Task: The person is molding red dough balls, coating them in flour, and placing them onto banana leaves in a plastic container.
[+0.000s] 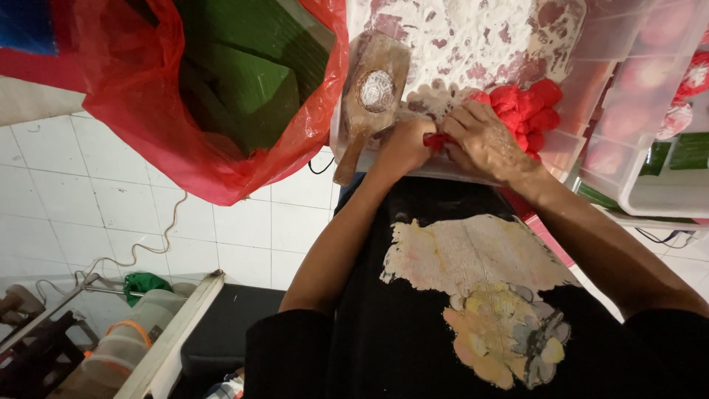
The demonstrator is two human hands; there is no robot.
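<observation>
Hands (pixel 405 145) (pixel 484 139) pinching red dough (pixel 526 106), wooden mould (pixel 375 92) beside, red bag (pixel 221 96) left, floured tray (pixel 473 37).

Soft matt red dough (pixel 526 105) sits pinched between both hands over a flour-dusted tray (pixel 473 37), with a worn wooden mould (pixel 373 92) and glossy red plastic bag (pixel 221 159) leftward.

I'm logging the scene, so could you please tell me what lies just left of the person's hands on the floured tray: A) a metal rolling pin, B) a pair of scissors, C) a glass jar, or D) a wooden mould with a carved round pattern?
D: a brown wooden mould with a carved round pattern lies on the tray, beside the left hand.
</observation>
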